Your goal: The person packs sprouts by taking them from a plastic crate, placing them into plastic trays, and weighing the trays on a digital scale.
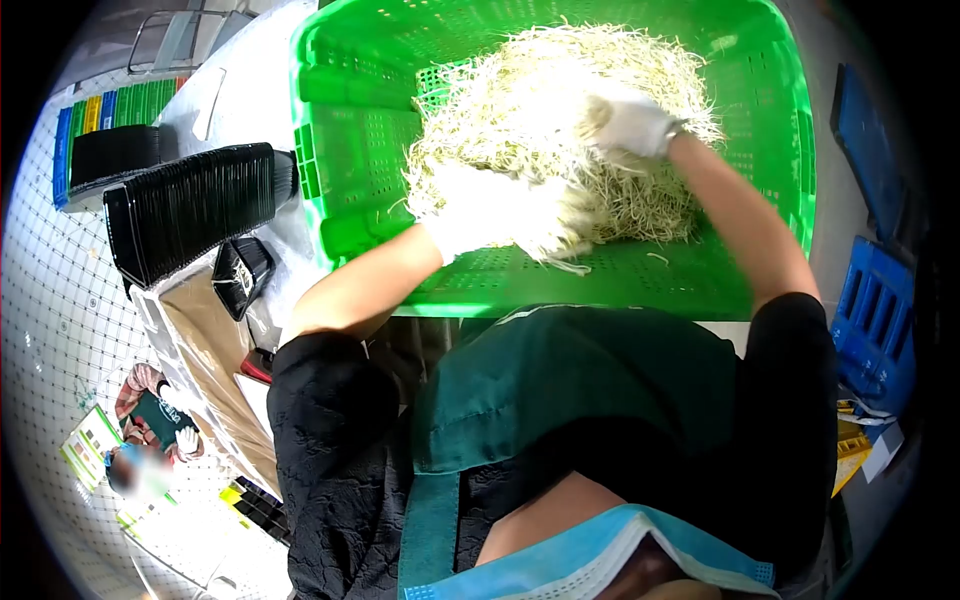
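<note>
A large heap of pale bean sprouts (655,190) fills the middle of a green plastic crate (350,150). My left hand (485,212), in a white glove, is at the heap's near left side. Its fingers are curled round a bunch of sprouts, and a few strands hang loose below. Deeper in the crate, on the upper right of the heap, my right hand (632,122) wears a white glove too. Its fingers are bent into the sprouts and closed on some. Strong glare washes out parts of both gloves.
Left of the crate, a long row of nested black trays (190,210) lies on the bench, with a separate black tray (241,277) nearby. Another gloved person (150,425) works at lower left. Blue plastic crates (872,320) stand on the right.
</note>
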The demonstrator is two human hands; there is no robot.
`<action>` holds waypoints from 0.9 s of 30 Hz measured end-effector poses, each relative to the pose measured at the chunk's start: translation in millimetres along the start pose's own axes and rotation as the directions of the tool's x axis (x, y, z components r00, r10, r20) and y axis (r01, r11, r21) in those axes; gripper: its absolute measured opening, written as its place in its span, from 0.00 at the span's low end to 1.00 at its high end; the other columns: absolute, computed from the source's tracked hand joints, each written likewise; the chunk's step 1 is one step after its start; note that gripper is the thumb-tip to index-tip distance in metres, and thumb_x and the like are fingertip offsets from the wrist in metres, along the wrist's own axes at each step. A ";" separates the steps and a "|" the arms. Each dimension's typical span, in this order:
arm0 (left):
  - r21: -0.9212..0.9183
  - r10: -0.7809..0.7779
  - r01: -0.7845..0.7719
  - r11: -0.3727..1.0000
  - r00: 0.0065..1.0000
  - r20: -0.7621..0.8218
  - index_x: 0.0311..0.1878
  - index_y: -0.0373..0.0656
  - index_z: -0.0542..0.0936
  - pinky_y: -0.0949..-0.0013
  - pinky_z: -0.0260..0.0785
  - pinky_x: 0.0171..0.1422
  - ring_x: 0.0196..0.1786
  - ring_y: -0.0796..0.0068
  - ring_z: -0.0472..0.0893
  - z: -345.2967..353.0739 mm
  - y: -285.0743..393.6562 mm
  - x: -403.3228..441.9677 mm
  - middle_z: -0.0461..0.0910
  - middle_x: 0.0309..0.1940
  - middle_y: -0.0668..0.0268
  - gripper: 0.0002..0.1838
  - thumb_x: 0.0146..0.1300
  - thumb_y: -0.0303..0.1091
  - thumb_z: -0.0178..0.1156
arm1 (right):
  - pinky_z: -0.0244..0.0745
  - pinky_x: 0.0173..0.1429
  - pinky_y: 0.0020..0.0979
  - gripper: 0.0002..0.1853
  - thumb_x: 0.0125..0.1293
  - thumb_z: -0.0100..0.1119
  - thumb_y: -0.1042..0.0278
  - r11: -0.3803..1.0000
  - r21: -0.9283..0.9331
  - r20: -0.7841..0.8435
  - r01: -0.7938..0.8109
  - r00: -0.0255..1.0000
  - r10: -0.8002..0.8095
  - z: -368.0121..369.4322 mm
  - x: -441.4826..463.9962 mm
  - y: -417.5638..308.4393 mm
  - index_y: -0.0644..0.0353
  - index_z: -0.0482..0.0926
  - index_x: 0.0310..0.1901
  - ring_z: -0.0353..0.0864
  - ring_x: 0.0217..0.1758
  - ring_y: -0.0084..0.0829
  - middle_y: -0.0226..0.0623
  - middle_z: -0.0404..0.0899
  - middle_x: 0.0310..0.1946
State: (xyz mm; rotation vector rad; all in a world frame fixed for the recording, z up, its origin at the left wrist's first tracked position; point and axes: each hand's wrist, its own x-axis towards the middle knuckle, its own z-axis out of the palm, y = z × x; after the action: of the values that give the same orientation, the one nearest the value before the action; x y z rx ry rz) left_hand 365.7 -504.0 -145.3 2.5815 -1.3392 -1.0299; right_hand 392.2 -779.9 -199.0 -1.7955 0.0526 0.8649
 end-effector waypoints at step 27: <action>0.143 0.239 -0.195 0.970 0.693 -0.680 0.61 0.43 0.70 0.58 0.52 0.71 0.63 0.56 0.66 -10.5 8.0 66.1 0.71 0.59 0.56 0.28 0.61 0.48 0.54 | 0.37 0.74 0.49 0.58 0.51 0.51 0.24 0.269 -0.944 -0.197 -0.193 0.980 0.013 75.5 -23.5 10.3 0.67 0.47 0.70 0.43 0.75 0.47 0.56 0.43 0.72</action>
State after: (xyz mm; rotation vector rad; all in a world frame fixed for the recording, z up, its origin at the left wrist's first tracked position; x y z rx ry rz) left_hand 392.6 -560.8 -169.7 2.3548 -1.3882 0.0608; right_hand 330.8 -729.5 -204.7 -3.0881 -0.3619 0.9113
